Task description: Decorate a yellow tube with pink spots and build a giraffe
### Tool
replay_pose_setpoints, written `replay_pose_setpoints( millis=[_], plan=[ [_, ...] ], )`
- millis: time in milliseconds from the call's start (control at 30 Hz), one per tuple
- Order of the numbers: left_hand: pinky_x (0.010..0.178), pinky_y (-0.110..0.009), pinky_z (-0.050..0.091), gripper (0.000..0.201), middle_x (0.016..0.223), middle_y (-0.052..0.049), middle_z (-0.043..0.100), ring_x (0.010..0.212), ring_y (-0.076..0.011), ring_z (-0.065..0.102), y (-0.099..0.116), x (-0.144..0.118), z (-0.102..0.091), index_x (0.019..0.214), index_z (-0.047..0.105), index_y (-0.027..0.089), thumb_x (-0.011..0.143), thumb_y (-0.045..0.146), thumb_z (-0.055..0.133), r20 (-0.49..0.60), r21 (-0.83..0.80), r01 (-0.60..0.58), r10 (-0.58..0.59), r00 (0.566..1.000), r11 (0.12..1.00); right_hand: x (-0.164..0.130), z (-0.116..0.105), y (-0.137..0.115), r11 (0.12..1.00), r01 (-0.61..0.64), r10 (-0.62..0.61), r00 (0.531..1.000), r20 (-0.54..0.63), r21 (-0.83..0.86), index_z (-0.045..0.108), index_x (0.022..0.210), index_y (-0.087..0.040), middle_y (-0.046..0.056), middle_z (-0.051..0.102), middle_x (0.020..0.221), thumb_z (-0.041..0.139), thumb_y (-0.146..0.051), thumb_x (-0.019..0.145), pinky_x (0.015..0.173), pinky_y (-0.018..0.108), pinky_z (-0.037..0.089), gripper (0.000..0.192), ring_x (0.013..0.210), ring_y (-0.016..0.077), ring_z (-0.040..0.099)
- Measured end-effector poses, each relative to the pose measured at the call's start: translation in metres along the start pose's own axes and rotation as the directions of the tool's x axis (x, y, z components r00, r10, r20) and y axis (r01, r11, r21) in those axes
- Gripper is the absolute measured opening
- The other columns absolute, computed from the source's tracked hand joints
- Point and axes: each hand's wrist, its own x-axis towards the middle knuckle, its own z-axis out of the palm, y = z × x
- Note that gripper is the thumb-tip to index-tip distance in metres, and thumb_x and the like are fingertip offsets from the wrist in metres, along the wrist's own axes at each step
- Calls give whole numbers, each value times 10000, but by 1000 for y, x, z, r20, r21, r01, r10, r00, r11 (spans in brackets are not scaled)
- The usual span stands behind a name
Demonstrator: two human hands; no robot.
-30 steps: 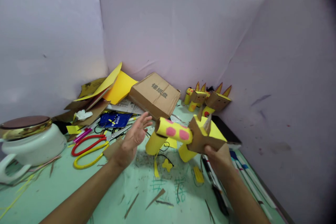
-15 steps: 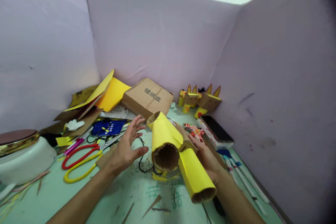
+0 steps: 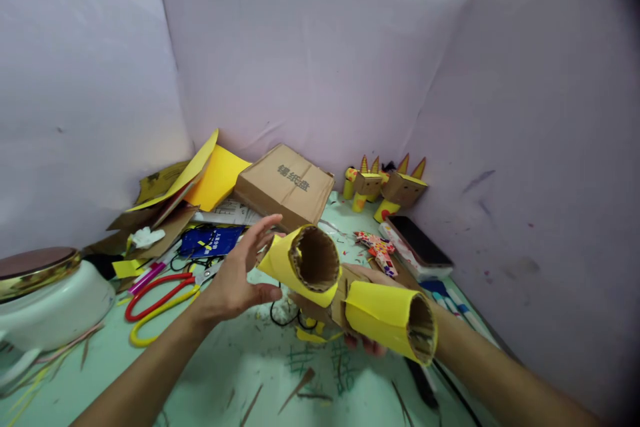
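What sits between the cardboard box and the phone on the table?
Head view: a red patterned paper cutout lies between the cardboard box and the phone, on the green table.

The tube craft sits at the centre, above the worktop, its two open ends facing the camera. The left hand is at its 9 o'clock, touching the nearer tube; the right hand is under it. The box lies at 12 o'clock, behind the craft, with paper sheets at 10 o'clock. Scissors lie on the worktop at 9 o'clock, and the pot sits farther out the same way. At 1 o'clock, finished figures stand against the back wall. The phone lies at 2 o'clock, before the figures, just beside the right wall.
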Motion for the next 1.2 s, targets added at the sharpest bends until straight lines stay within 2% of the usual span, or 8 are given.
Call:
replay_pose_setpoints(
  millis=[100,200,333,433,533,633,900,1200],
  plan=[
    [919,-358,480,831,1286,-125,581,1178,-343,534,7,1,0,1281,528,204,525,297,860,12,-67,55,-54,998,996,3,-10,1,964,-261,249,954,169,53,688,907,-88,123,723,702,314,-675,842,454,347,516,699,541,244,687],
    [764,-320,520,685,1094,-96,677,965,-289,632,12,4,3,1154,595,183,528,290,851,-86,-128,141,-153,985,982,-1,-15,-5,968,-248,233,947,219,43,689,893,-60,153,732,730,265,-727,823,468,325,517,794,523,228,683],
    [651,-265,494,602,926,-41,698,822,-225,639,16,10,7,1071,599,182,524,267,834,-254,-249,168,-232,939,954,-15,-22,-14,988,-146,140,983,123,45,699,838,-42,191,730,739,309,-691,840,433,218,501,757,496,172,680],
    [669,-253,483,561,889,-19,692,790,-187,629,20,16,8,1032,595,173,523,221,824,-312,-352,133,-251,916,926,-21,-33,-11,992,126,-125,988,-91,3,685,918,-98,159,735,804,460,-687,791,500,253,534,643,563,178,692],
    [709,-268,488,529,840,-5,682,759,-159,618,21,21,12,965,595,157,493,184,833,-344,-445,78,-251,905,892,-16,-37,-1,791,571,-612,730,-303,-222,568,1188,-244,138,647,1195,825,-525,543,814,392,535,749,979,251,669],
    [700,-292,497,545,833,-17,677,758,-172,619,20,24,23,946,594,141,464,193,843,-333,-467,88,-268,904,880,-8,-21,3,581,696,-808,554,-199,-422,381,1371,-280,143,402,1461,876,-538,410,1048,491,353,1111,1320,316,403],
    [855,-390,501,746,1196,-134,613,1095,-311,572,15,28,31,1181,526,160,517,272,845,-135,-419,149,-223,965,896,8,-8,1,578,722,-815,492,-305,-381,538,1193,-204,141,592,1275,835,-508,521,967,478,436,794,1214,363,510],
    [904,-355,456,755,1234,-160,596,1167,-317,531,35,52,18,1244,493,125,604,383,799,-69,-375,134,-172,983,917,5,-12,12,620,748,-767,516,-382,-235,485,1287,-210,156,486,1398,835,-498,493,997,509,405,914,1273,383,449]
  ],
)
